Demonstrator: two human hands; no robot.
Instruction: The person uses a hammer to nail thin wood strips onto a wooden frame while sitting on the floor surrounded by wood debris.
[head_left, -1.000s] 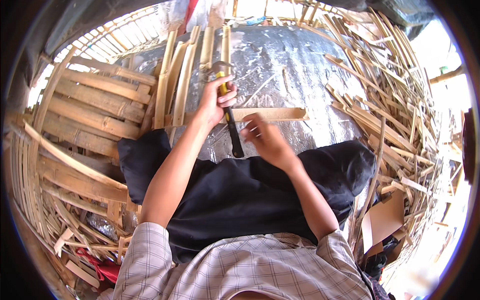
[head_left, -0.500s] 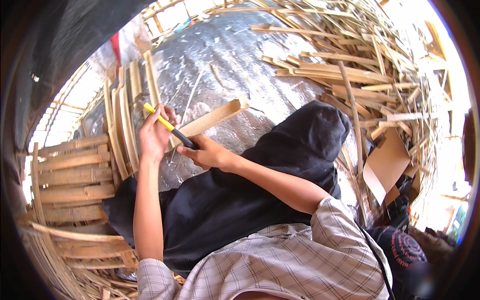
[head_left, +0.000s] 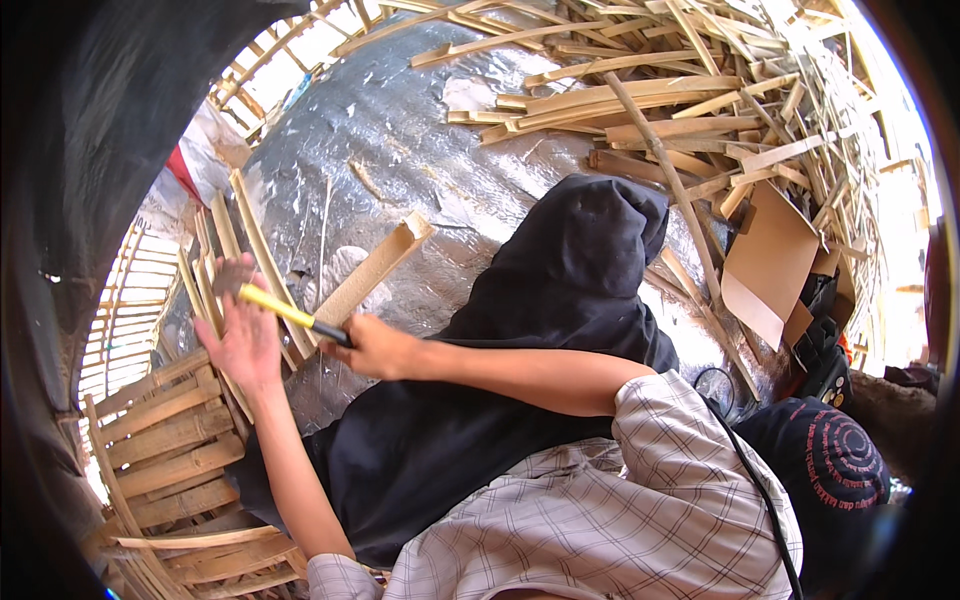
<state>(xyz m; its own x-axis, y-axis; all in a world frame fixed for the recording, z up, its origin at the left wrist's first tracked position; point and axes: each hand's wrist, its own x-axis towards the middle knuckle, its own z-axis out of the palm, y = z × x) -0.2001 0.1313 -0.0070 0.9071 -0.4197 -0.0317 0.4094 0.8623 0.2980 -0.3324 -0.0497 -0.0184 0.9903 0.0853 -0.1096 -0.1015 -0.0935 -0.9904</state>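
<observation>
My right hand (head_left: 378, 347) is closed round the black end of a hammer (head_left: 285, 308) with a yellow-and-black handle. The hammer points up and left, and its dark head, somewhat blurred, lies in front of my left hand (head_left: 248, 345). My left hand is open, palm showing and fingers spread; I cannot tell whether the hammer's head touches it. Just beyond my right hand a split bamboo piece (head_left: 375, 265) slants up to the right, its lower end near the knuckles. Upright bamboo strips (head_left: 262, 255) stand behind my left hand.
My legs in black cloth (head_left: 560, 270) are folded across the middle. A silvery-grey sheet (head_left: 410, 150) covers the ground. Split bamboo (head_left: 640, 100) is heaped at the far right, beside a long stick (head_left: 665, 165) and brown cardboard (head_left: 770, 260). A slatted bamboo panel (head_left: 170, 440) is at left; a dark patterned cap (head_left: 825, 455) at lower right.
My left hand has come off the hammer's yellow end, opened and moved left and down. My right hand has carried the hammer left and down. The whole view has turned a little.
</observation>
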